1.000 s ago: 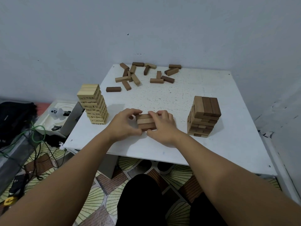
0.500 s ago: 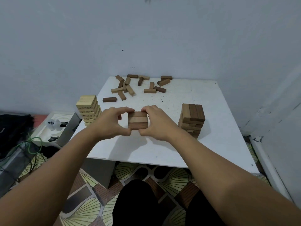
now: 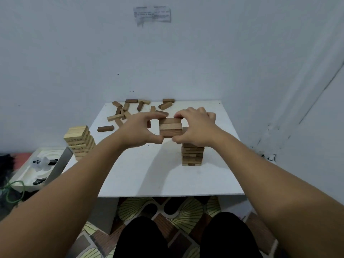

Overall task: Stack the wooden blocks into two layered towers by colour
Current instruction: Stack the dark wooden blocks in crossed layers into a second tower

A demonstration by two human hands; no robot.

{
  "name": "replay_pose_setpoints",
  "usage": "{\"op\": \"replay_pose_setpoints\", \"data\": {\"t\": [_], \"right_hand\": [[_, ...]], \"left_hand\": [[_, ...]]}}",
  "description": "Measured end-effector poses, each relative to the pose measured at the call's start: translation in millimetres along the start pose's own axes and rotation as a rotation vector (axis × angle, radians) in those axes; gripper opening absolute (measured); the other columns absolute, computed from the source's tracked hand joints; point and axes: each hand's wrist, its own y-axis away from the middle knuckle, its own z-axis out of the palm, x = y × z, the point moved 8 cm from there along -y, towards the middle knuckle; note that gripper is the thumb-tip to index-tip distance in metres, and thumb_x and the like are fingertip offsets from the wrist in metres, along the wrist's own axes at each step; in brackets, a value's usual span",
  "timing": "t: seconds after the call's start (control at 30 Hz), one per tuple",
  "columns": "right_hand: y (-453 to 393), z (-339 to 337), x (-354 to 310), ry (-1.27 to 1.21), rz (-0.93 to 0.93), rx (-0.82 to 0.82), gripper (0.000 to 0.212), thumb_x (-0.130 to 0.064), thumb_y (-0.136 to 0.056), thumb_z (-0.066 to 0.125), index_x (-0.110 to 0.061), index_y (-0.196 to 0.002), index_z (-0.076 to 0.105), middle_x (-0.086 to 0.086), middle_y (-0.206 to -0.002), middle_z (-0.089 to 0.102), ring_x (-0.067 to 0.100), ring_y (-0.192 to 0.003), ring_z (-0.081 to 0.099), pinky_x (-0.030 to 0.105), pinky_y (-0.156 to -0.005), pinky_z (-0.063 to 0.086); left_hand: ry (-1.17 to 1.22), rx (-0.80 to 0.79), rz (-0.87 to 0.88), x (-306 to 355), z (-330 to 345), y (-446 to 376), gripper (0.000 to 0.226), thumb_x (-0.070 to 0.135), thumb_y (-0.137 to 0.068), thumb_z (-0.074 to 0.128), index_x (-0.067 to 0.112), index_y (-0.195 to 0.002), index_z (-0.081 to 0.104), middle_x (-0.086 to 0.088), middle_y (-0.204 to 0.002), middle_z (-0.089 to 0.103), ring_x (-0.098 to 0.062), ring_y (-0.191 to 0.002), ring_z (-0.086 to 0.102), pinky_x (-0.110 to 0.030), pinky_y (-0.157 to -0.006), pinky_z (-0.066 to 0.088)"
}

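Observation:
Three brown blocks [image 3: 170, 127] pressed side by side hang in the air, held between both hands. My left hand [image 3: 139, 130] pinches their left end and my right hand [image 3: 195, 127] pinches their right end. They hover just above and left of the brown tower [image 3: 192, 155], whose top is hidden behind my right hand. A pale tower [image 3: 79, 142] stands at the table's left edge. Several loose brown blocks [image 3: 130, 108] lie scattered at the back of the white table [image 3: 158, 175].
A single dark block [image 3: 105, 128] lies apart, left of centre. A white tray [image 3: 28, 175] with small items sits on the floor to the left, beside a green cable [image 3: 11, 190]. Walls close the table in at the back and right.
Both hands have lifted the three-block set off the table and carried it up and to the right, reaching the brown tower. The camera view tilted upward.

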Motion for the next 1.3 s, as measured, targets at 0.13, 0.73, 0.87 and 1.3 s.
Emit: {"op": "replay_pose_setpoints", "data": {"t": [0.13,0.73,0.87,1.3], "right_hand": [[9.9,-13.0,36.3,-0.06,0.07,-0.017,0.062,-0.056,-0.073,0.078,-0.047,-0.129,0.053,-0.02,-0.125,0.052,0.013,-0.118,0.035,0.035,-0.095,0.019],[16.6,-7.6,88.3,-0.222,0.152,-0.171,0.062,-0.056,-0.075,0.083,-0.048,-0.13,0.055,-0.019,-0.131,0.05,0.012,-0.122,0.039,0.034,-0.1,0.023],[16.5,-2.8,91.5,-0.263,0.175,-0.197,0.062,-0.057,-0.074,0.084,-0.05,-0.129,0.056,-0.019,-0.13,0.05,0.013,-0.124,0.038,0.036,-0.107,0.03],[22.3,14.7,105.8,-0.503,0.234,-0.198,0.096,-0.076,-0.05,0.084,-0.062,-0.136,0.044,-0.024,-0.131,0.049,0.016,-0.133,0.039,0.049,-0.108,0.045]], "left_hand": [[0.04,-0.044,0.01,14.3,23.9,-23.0,0.062,0.023,-0.074,0.087,0.038,-0.131,0.067,0.023,-0.111,0.062,-0.007,-0.093,0.052,-0.019,-0.072,0.044],[0.156,-0.147,-0.052,26.7,61.1,-41.6,0.062,0.019,-0.077,0.087,0.03,-0.134,0.065,0.028,-0.107,0.06,-0.007,-0.085,0.051,-0.023,-0.08,0.048],[0.166,-0.158,-0.069,22.2,63.4,-40.7,0.066,0.021,-0.075,0.088,0.028,-0.137,0.065,0.029,-0.108,0.059,-0.011,-0.096,0.055,-0.029,-0.087,0.052],[0.285,-0.137,-0.127,4.4,64.4,-33.8,0.074,0.03,-0.072,0.095,0.036,-0.138,0.063,0.023,-0.134,0.06,-0.005,-0.128,0.052,-0.034,-0.108,0.045]]}}
